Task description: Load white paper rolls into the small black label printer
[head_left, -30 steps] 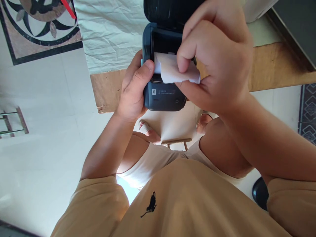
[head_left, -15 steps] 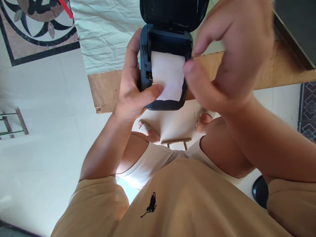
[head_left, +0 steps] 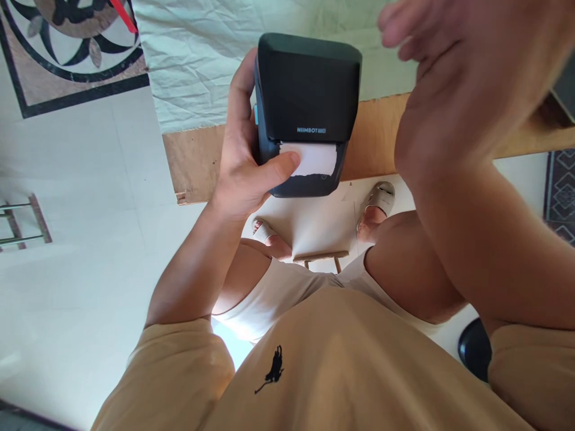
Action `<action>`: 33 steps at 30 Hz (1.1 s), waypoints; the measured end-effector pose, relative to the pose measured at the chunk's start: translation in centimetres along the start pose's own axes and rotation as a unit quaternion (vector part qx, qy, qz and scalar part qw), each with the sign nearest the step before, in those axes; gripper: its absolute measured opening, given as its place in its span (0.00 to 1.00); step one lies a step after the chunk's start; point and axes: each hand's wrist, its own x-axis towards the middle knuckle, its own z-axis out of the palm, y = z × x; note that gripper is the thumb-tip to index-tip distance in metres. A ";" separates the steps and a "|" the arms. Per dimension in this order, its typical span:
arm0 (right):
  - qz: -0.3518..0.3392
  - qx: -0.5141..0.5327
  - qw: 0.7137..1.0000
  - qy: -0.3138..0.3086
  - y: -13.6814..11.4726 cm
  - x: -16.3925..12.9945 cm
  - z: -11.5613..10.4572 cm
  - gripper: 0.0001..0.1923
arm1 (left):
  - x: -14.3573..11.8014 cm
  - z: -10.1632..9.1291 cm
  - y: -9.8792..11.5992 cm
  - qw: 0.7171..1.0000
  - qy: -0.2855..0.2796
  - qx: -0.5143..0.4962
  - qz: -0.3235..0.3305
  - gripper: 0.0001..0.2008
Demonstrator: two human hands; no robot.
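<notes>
A black label printer [head_left: 309, 90] marked NIIMBOT is held in my left hand [head_left: 245, 173] over the table's front edge. My left fingers wrap its left side. The thumb lies across the front, pressing on a strip of white label paper [head_left: 321, 158] that sticks out below the lid. The printer's lid is down, and the roll inside is hidden. To the right, apart from the printer, my right hand [head_left: 449, 84] is raised with its fingers loosely bent and partly apart. No object shows in it, though motion blurs it a little.
A pale green cloth [head_left: 193, 72] covers much of the wooden table [head_left: 193, 164]. A dark flat object [head_left: 563, 96] lies at the right, partly behind my right arm. Beneath are my legs, sandals and a small wooden stool [head_left: 321, 256]. A red strip [head_left: 123, 15] shows at upper left.
The printer's lid, standing open before, is now down over the paper roll. My right hand has moved from the printer's right side up and to the right. My left hand keeps its hold.
</notes>
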 end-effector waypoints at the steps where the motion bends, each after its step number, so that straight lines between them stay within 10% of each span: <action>1: -0.013 -0.015 1.000 0.002 0.0 -0.2 0.2 0.12 | 0.0 0.2 0.1 1.000 -0.008 -0.011 0.008 0.32; 3: -0.058 -0.052 0.996 -0.032 0.1 -0.7 0.8 0.14 | -0.1 0.7 0.4 0.997 -0.062 -0.044 0.027 0.31; 7: -0.078 -0.125 0.976 -0.158 0.9 -1.2 1.3 0.29 | -0.5 1.9 1.6 0.997 0.041 -0.055 -0.042 0.21; 33: -0.202 -0.137 0.959 -0.145 2.0 -0.5 1.0 0.29 | -0.5 3.5 3.3 0.931 0.231 -0.194 -0.207 0.29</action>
